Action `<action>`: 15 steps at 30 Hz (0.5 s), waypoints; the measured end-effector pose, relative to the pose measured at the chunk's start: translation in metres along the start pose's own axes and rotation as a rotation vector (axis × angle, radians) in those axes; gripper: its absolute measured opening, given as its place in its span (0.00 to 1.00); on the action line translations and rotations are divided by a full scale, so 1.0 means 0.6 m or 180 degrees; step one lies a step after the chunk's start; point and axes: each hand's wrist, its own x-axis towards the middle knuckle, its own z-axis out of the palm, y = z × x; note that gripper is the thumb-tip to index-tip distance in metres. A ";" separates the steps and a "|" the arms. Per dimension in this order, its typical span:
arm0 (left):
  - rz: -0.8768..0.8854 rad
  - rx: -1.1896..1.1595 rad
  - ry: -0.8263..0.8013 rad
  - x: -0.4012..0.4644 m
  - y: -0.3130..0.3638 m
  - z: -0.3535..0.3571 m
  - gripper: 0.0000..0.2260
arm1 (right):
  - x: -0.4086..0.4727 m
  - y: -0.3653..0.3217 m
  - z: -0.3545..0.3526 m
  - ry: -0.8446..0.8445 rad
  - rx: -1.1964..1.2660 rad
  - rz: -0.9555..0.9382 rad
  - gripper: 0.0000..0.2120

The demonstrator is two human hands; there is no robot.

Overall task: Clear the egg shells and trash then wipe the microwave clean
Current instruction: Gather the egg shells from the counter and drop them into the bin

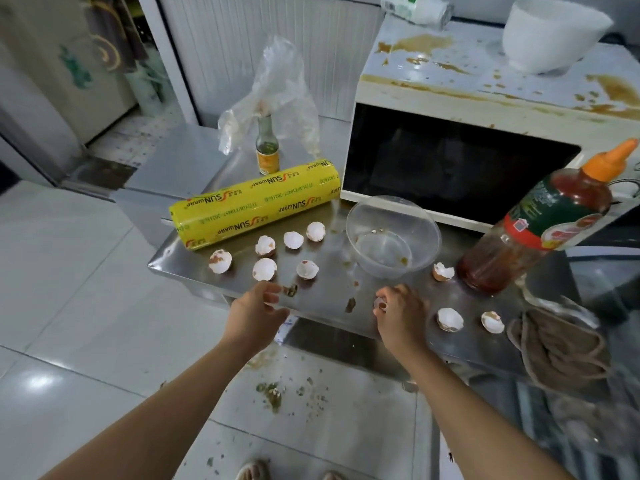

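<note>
R hand [401, 315] pinching egg shell [380, 304], L hand [258, 311] empty

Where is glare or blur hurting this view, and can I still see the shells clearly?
Head view: glare patches on the floor tiles; wide-angle bending at the edges, where the rag is smeared; the centre is sharp, egg shells crisp on the steel table.

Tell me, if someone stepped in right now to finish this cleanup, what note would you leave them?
Right hand pinches one egg shell. Left hand reaches in near the counter's edge, holding nothing I can see. About nine loose shells lie on the steel counter, around the clear plastic bowl. Brown spills cover the microwave top, unwiped. A brown cloth lies at the right. Left: collect shells and trash, then wipe.
</note>
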 end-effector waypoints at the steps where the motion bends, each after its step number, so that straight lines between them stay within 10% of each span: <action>1: 0.0004 -0.0020 0.0008 0.003 -0.002 -0.002 0.15 | -0.001 -0.007 -0.001 0.0022 0.0091 -0.0024 0.06; 15: 0.0111 -0.0182 0.0287 0.032 -0.026 -0.051 0.12 | 0.074 -0.174 0.035 0.0029 0.0952 -0.0660 0.12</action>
